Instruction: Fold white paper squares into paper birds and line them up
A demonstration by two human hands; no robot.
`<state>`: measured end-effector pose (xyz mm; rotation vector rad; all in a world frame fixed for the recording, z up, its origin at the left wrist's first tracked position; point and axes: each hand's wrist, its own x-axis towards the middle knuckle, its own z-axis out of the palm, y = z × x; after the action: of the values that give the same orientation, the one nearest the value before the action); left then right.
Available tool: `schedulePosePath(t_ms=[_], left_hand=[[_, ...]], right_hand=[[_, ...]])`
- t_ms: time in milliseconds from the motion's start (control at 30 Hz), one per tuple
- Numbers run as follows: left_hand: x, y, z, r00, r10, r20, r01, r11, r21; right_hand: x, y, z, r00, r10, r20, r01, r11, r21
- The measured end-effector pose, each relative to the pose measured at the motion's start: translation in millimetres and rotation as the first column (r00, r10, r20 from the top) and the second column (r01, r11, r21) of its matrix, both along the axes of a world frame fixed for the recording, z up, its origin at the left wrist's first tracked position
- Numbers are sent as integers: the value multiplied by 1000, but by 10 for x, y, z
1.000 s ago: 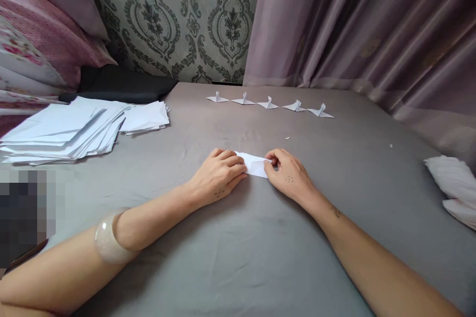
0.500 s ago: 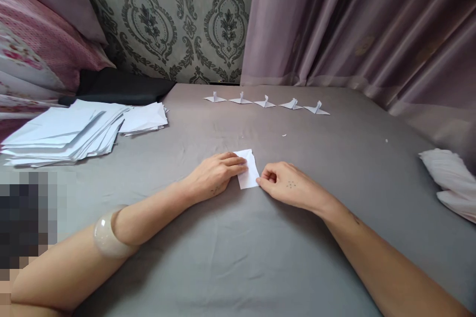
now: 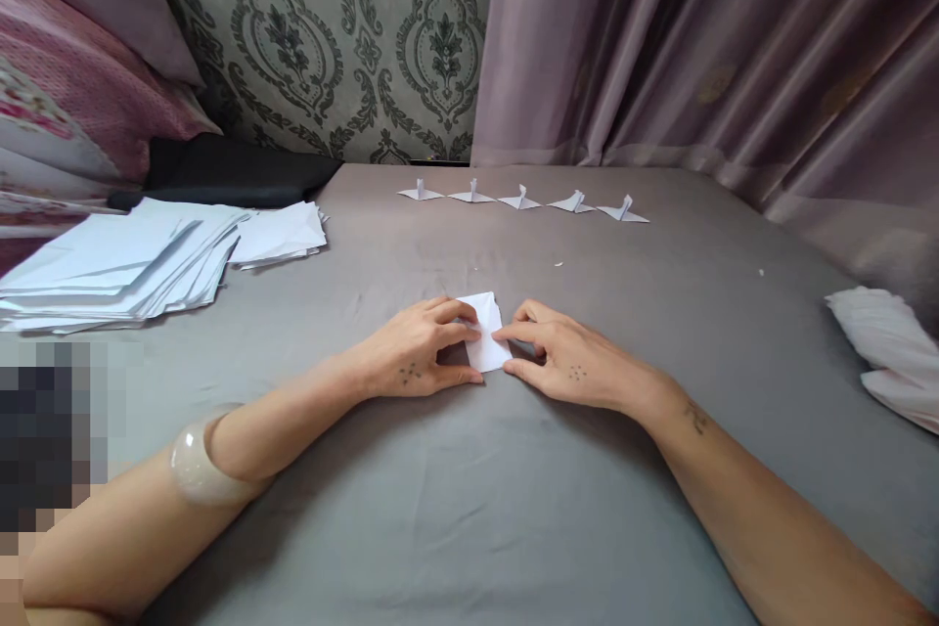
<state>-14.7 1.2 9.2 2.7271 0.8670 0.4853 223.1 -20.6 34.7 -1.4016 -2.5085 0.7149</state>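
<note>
A small folded piece of white paper (image 3: 485, 350) lies on the grey cloth between my hands. My left hand (image 3: 418, 349) keeps its fingertips on the paper's left side, with the thumb at the lower edge. From the right, my right hand (image 3: 576, 357) touches the paper with its index fingertip, while its thumb is at the lower right corner. Both hands grip the paper between thumb and fingers. Fingers hide the paper's left edge and part of its right edge.
Several folded paper cranes (image 3: 519, 199) stand in a row at the back. A stack of white paper sheets (image 3: 110, 259) and a smaller paper pile (image 3: 277, 235) lie at the left, near a black cloth (image 3: 235, 171). White crumpled fabric (image 3: 880, 337) is at the right edge.
My left thumb has come out to the paper's lower edge. My right hand has opened from a pinch, with its index finger reaching onto the paper. The view has shifted slightly.
</note>
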Motion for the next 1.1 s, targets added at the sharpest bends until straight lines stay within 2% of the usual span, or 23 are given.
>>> schedulePosePath(t_ms=[133,300,467,633,733,867,967,1100], left_hand=[[9,-30,-34,998,-50,24,48,995,92],[30,-80,-69,990,-133,40,120,965,233],[25,-86,-79,994,-87,71,62,954,293],[22,-107,-36,986,3,168,-29,988,152],[26,-108,-6,989,29,144,-40,996,74],[41,-86,-35,987,106,125,-107,994,3],[63,-74,-67,957,252,143,-236,965,-117],[106,-77,-53,894,432,120,-383,876,-293]], right_hand=[[-13,5,-12,1000,15,5,-15,999,36],[19,10,0,999,32,1,-32,999,8],[-15,22,-54,999,11,33,-13,998,69],[-88,38,-179,998,-40,54,27,975,219],[-101,34,-198,999,-24,28,17,977,213],[-109,44,-200,994,-83,-72,92,985,145],[-139,67,-240,972,-173,-158,186,980,75],[-212,84,-308,927,-311,-208,324,946,30]])
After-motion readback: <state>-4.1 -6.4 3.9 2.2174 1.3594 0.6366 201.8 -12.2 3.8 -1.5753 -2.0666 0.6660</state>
